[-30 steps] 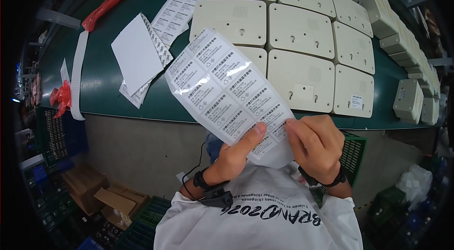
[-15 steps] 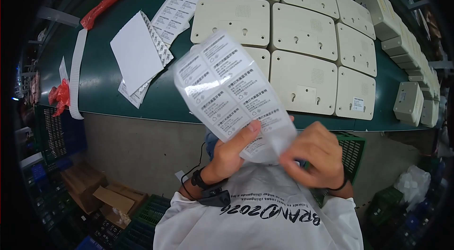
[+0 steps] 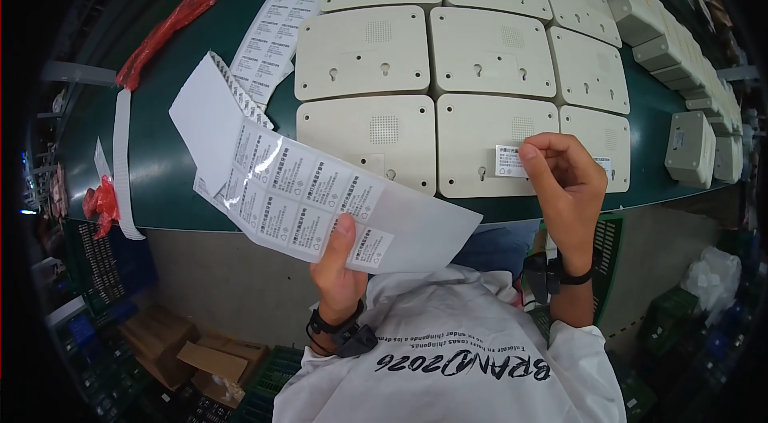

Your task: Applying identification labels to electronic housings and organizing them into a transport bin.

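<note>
My left hand [image 3: 340, 267] grips a glossy sheet of white printed labels [image 3: 320, 203] by its lower edge, held low over the table's near edge. My right hand [image 3: 564, 183] pinches one small white label [image 3: 512, 160] and holds it against a cream plastic panel [image 3: 492, 143] in the front row. Several more cream panels [image 3: 360, 55] lie face down in rows on the green table [image 3: 160, 167]. Whether the label is stuck down I cannot tell.
More label sheets [image 3: 276, 35] and a blank white sheet [image 3: 200, 115] lie left of the panels. Cream boxes [image 3: 692, 147] line the right edge. A red plastic bag [image 3: 192, 11] lies at the far left. Crates and cardboard boxes [image 3: 192, 351] sit on the floor below.
The label sheet dropped from upright in both hands to low in my left hand alone. My right hand peeled off one label and moved it right onto a front-row panel.
</note>
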